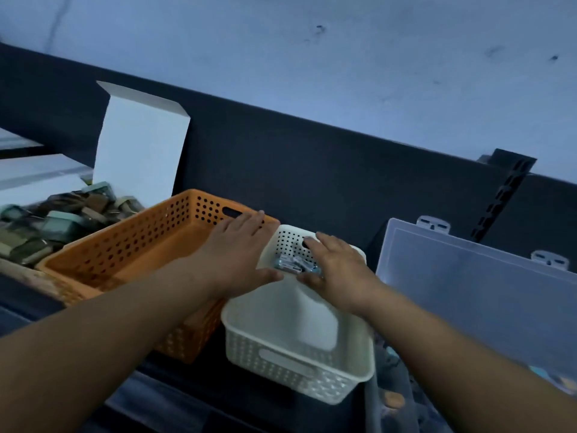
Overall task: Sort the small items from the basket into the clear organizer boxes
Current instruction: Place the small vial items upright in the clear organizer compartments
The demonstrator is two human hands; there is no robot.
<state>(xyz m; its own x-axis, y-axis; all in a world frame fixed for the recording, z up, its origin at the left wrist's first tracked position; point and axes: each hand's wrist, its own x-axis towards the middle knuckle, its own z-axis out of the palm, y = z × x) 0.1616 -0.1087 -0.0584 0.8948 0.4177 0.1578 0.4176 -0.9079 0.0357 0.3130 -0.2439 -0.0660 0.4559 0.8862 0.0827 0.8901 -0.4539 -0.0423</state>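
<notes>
White basket (281, 367) holds small items (293, 264); left grip (240, 254) and right grip (337, 270) lie flat-fingered, released, flanking them.

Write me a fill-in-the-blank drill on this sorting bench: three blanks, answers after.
1. The small items lie between the left hand and the right hand, in the middle basket, whose colour is ____.
2. The perforated basket to its left is ____ in colour.
3. On the right, the clear lid with latches on its top edge is swung ____, not shut.

Missing words: white; orange; open.
</notes>
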